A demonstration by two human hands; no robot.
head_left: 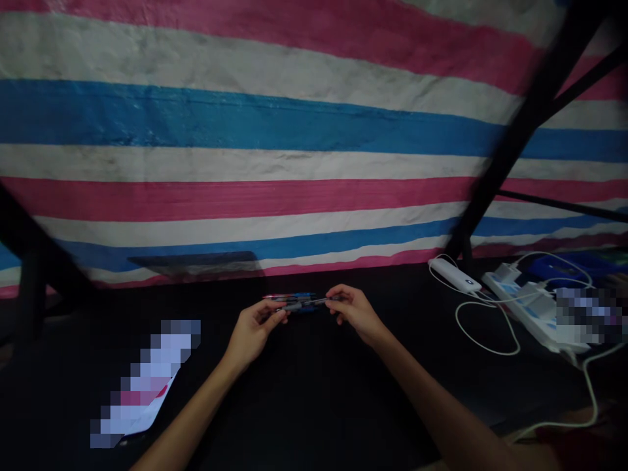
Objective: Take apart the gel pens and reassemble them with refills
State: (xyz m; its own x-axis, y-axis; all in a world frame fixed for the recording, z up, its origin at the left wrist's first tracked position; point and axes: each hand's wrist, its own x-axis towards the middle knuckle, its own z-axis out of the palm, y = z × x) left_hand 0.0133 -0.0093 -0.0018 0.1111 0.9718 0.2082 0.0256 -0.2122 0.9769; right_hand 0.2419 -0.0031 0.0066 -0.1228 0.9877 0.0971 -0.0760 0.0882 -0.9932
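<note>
Between both hands a slim pen (305, 305) with a greyish, partly clear barrel is held almost level above the black table. My left hand (254, 327) pinches its left end between thumb and fingers. At the other end, the fingertips of my right hand (354, 311) are closed on the pen; whether its cap or a part is separate is too small to tell. Just behind it lie several pens (289, 296) side by side, with red and blue ends showing. My fingers and the held pen partly cover them.
A pixelated white packet (147, 392) lies at the left on the black table (314, 405). To the right are a white power bank (454, 274), a power strip (537, 311) with chargers and loose white cables (510, 354). Behind hangs a striped sheet (294, 196), flanked by dark frame legs (510, 157).
</note>
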